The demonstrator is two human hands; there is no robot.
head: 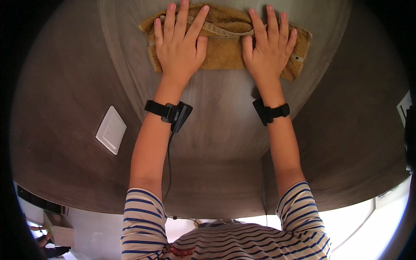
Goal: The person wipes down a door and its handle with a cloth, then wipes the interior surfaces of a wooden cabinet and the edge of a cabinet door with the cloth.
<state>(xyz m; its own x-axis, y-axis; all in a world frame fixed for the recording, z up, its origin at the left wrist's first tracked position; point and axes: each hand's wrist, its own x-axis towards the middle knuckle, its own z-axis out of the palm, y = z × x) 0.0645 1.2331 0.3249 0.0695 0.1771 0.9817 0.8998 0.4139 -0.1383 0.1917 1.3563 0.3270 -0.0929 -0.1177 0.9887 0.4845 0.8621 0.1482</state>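
A folded mustard-brown towel (224, 55) with pale edging lies across the wood-grain surface at the top of the head view. My left hand (180, 47) rests palm down on its left part, fingers spread and pointing away from me. On its right part lies my right hand (268, 48), also palm down with spread fingers. Between the hands the upper layer of cloth is rumpled, and its pale hem curves in a loose fold. A small pale tab with a dark dot shows at the towel's right end. Each wrist wears a black strap with a black device.
A white rectangular plate (111, 130) is set in the dark wood-grain panel at left. Another pale fitting (404, 109) is at the far right edge, beside a dark object. A black cable runs from the left wrist device along the arm. Part of another person shows at lower left.
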